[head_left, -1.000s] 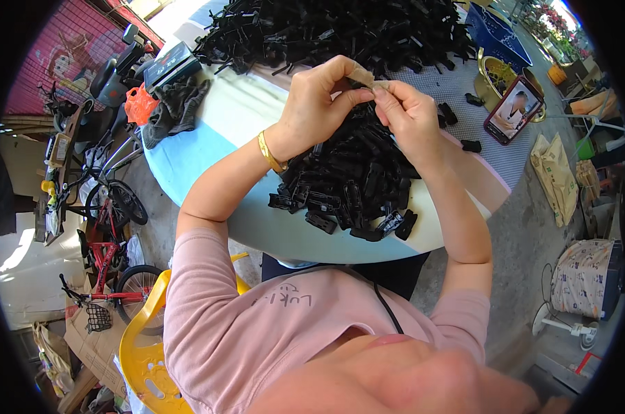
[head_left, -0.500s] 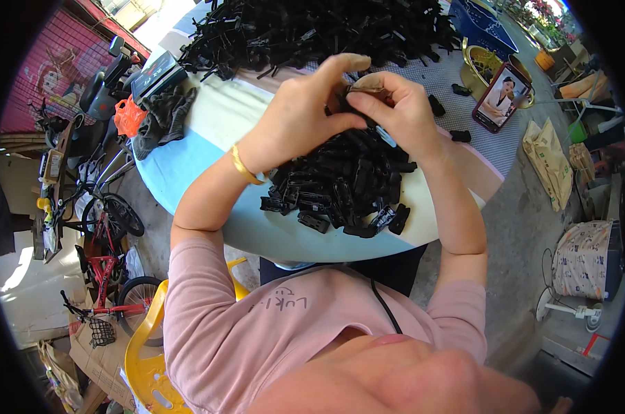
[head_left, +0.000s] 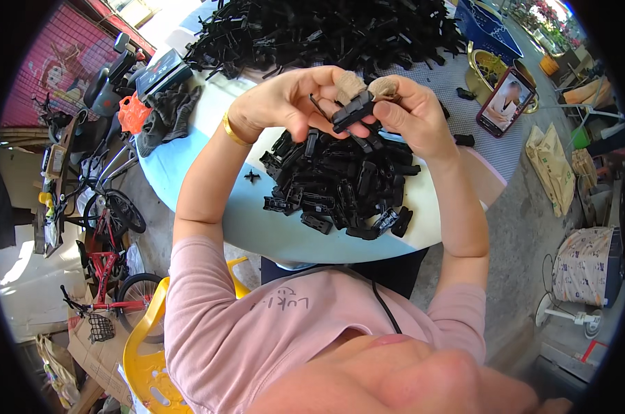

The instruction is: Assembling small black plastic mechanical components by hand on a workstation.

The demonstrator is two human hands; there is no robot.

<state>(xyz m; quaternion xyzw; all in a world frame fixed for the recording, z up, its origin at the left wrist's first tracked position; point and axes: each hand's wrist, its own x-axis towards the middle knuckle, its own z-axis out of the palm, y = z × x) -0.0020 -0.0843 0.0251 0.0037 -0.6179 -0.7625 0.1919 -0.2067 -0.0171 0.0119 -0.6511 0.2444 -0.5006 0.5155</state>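
Both my hands are raised over the near pile of black plastic pieces [head_left: 340, 183]. My right hand [head_left: 416, 121] pinches one end of a small, oblong black plastic part [head_left: 354, 112] between thumb and forefinger. Loosely curled around the other end is my left hand [head_left: 285, 103], its thumb held away from the part and its fingers beneath and behind it. A thin black strip [head_left: 318, 105] lies across those left fingers; whether it joins the part I cannot tell. Tan covers wrap fingertips of both hands, and a gold bangle [head_left: 234, 131] circles my left wrist.
A larger heap of black pieces [head_left: 326, 34] covers the table's far side. A small cross-shaped black piece [head_left: 252, 176] lies at left. On the right stand a phone [head_left: 505, 103], a gold-coloured pot [head_left: 479, 72] and a blue crate [head_left: 491, 31]. Dark cloth [head_left: 167, 121] lies far left.
My left hand has shifted left and its thumb has swung away from the right hand. The part between my hands has come into view, as has the small cross-shaped piece on the table.
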